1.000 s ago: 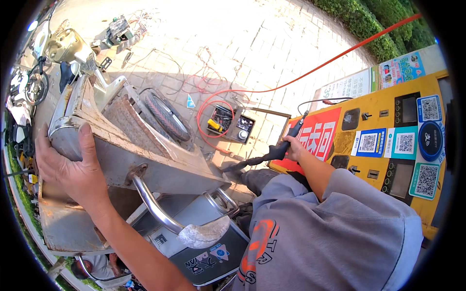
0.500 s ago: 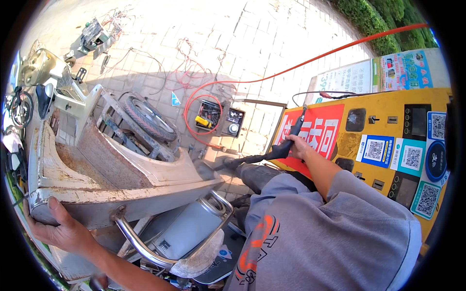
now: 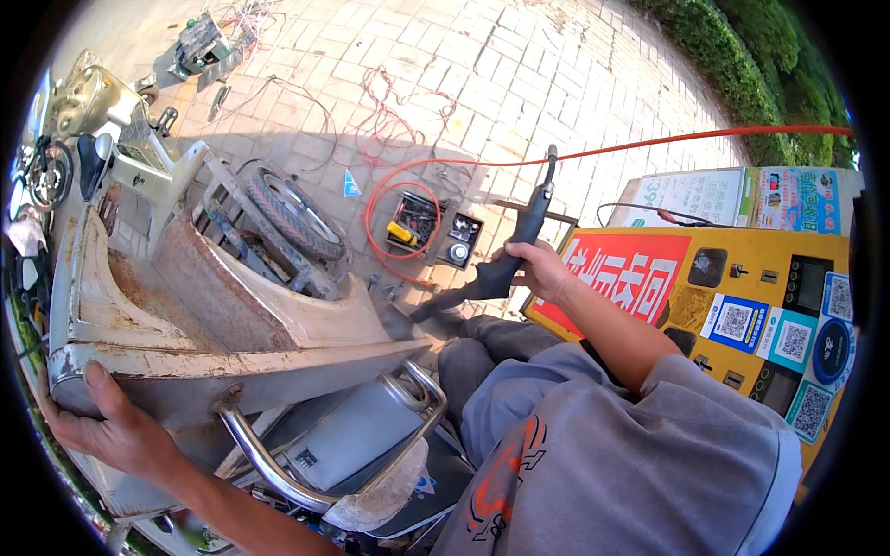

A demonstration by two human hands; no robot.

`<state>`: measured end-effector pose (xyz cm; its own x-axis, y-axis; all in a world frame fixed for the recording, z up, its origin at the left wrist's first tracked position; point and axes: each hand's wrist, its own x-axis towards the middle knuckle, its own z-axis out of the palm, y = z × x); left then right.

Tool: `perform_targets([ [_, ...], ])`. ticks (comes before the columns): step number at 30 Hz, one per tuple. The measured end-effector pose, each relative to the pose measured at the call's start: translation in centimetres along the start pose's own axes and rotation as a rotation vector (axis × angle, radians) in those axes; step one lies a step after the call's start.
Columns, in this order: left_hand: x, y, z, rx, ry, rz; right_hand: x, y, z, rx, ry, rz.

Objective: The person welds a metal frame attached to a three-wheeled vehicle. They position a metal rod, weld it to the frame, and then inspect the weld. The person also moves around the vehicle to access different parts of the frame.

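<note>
Evidently the right grip [image 3: 545,271] is curled round a black gun-shaped tool [image 3: 501,278], light enough, I'd judge, for one hand. The left grip [image 3: 123,434] clasps the left end of rusty scooter bodywork [image 3: 287,369] beside a silver rail [image 3: 248,447]; the bodywork looks stiff and bulky, best held by that rounded end.

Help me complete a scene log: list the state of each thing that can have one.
Left hand, holding one end of the body panel.
Right hand, closed around the black tool.
Body panel, rusty and worn.
Black tool, held, lower end near the panel.
Red hose, partly looped.
Wheel, tyre fitted.
Parts tray, open, holding small items.
Yellow machine, on or off unclear.
</note>
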<state>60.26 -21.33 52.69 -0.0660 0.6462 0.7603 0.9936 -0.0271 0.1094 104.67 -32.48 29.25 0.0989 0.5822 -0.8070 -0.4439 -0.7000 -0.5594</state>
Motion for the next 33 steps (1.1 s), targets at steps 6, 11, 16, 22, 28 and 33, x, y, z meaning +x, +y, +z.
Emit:
perform_targets([
  [6, -0.5, -0.1, 0.8, -0.148, -0.081, -0.072, 3.2, -5.3, 8.5, -0.373, -0.151, -0.318],
  [11, -0.6, 0.7, -0.2, -0.123, -0.102, -0.105, 2.4, -7.6, 13.1, -0.238, -0.156, -0.423],
  [16, -0.4, 1.2, -0.3, -0.212, -0.110, -0.128, 5.7, -9.2, 10.8, -0.023, -0.113, -0.375],
  [22, -0.6, 0.7, 0.1, -0.170, -0.051, -0.118, 9.5, -10.7, 9.5, -0.116, -0.144, -0.141],
  [28, -1.3, -0.1, -0.1, -0.049, -0.035, -0.102, 9.9, -9.6, 10.3, -0.048, -0.268, 0.132],
  [33, -0.9, -0.1, -0.1, -0.029, -0.042, -0.106, 12.5, -13.2, 16.7, -0.025, -0.271, -0.035],
])
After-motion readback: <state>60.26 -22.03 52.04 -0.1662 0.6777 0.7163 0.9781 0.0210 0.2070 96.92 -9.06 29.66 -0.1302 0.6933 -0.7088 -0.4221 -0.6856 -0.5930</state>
